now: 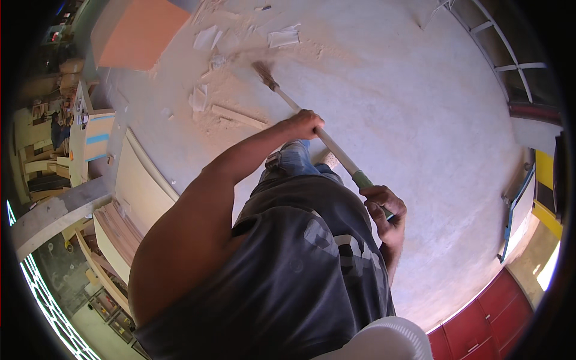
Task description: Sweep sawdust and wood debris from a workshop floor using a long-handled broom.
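Observation:
A long-handled broom (339, 155) slants across the floor in front of me. My left hand (305, 124) is wrapped round the middle of its pale shaft. Closer to my body, my right hand (384, 213) grips the green end of the handle. The brown broom bristles (264, 74) are down at the floor and look slightly blurred. To their left lie sawdust (225, 126), a wooden strip (239, 116) and a crumpled pale scrap (199, 98). Another flat white scrap (283, 38) lies beyond the bristles.
A large orange-tan box-like piece (141, 33) stands at the far left. Boards (144, 171) and a stack of sheets (114, 231) are at my left. A metal-framed window (498, 48) is far right; red panels (480, 324) stand at the lower right.

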### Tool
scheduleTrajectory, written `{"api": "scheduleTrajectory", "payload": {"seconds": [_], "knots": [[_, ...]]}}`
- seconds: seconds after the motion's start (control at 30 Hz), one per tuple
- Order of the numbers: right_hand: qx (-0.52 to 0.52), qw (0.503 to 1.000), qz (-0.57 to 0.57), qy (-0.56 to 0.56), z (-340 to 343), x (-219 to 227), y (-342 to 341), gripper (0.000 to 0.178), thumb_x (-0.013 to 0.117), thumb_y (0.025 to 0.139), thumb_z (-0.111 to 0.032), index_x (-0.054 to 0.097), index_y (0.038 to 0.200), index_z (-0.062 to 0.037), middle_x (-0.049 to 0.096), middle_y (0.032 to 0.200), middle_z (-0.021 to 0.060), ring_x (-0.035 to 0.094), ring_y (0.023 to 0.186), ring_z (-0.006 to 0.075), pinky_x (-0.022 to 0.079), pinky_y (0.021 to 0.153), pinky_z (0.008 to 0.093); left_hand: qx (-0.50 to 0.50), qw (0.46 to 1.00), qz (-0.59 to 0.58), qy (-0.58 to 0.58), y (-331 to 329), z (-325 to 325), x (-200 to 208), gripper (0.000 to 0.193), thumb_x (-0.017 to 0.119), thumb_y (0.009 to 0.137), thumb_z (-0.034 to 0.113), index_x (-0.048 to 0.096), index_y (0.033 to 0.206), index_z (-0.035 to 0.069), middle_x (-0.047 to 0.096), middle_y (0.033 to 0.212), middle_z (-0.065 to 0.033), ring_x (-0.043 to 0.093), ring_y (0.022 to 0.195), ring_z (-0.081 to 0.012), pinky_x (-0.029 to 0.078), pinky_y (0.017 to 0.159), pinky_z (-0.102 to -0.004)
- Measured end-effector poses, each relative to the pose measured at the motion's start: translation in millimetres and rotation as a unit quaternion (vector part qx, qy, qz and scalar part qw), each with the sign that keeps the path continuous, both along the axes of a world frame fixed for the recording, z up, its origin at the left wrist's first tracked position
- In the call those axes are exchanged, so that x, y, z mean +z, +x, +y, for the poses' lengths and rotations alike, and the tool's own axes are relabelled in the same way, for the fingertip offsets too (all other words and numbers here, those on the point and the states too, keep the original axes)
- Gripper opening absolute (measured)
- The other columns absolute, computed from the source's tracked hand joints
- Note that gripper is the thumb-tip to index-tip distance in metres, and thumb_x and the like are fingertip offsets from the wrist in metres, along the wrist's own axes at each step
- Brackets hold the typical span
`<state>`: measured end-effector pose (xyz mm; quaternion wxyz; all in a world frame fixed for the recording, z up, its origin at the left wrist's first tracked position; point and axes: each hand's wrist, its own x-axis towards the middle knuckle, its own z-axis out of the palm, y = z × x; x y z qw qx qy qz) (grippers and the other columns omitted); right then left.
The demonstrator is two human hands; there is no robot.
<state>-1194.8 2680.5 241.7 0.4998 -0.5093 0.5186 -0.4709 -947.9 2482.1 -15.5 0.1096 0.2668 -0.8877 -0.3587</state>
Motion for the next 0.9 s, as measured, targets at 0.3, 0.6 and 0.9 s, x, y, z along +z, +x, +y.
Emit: {"api": "scheduleTrajectory", "payload": {"seconds": [0.3, 0.6, 0.9], "knots": [[-0.160, 0.883, 0.298, -0.326, 56.9, 143.2, -132.8, 0.041, 0.046, 0.094, -0.038, 0.049, 0.066, -0.0081, 0.051, 0.062, 0.0060, 0.043, 0.054, 0.0177, 0.032, 0.051, 0.0353, -0.127, 0.975, 0.184, 0.013, -152.6, -6.9, 161.6, 0.040, 0.078, 0.070, 0.041, 0.056, 0.060, 0.010, 0.059, 0.060, -0.0110, 0.061, 0.060, -0.0360, 0.049, 0.058, -0.0459], [-0.192, 0.786, 0.516, -0.280, 2.3, 173.4, -106.8, 0.043, 0.044, 0.094, -0.030, 0.065, 0.084, 0.0066, 0.062, 0.079, 0.0207, 0.059, 0.070, 0.0357, 0.048, 0.062, 0.0425, -0.139, 0.983, 0.115, 0.033, -335.2, -39.1, 157.7, 0.035, 0.070, 0.075, 0.048, 0.065, 0.082, 0.014, 0.068, 0.088, -0.0090, 0.065, 0.090, -0.0316, 0.051, 0.074, -0.0467], [-0.032, 0.981, 0.175, -0.072, -140.7, 25.5, -1.7, 0.010, 0.050, 0.077, 0.006, 0.059, 0.079, 0.0053, 0.066, 0.084, 0.0200, 0.065, 0.075, 0.0250, 0.052, 0.069, 0.0341, 0.130, 0.990, 0.039, 0.049, -99.8, -86.1, -32.0, 0.011, 0.067, 0.073, 0.014, 0.059, 0.078, 0.009, 0.064, 0.086, -0.0131, 0.060, 0.094, -0.0375, 0.050, 0.083, -0.0473]]}}
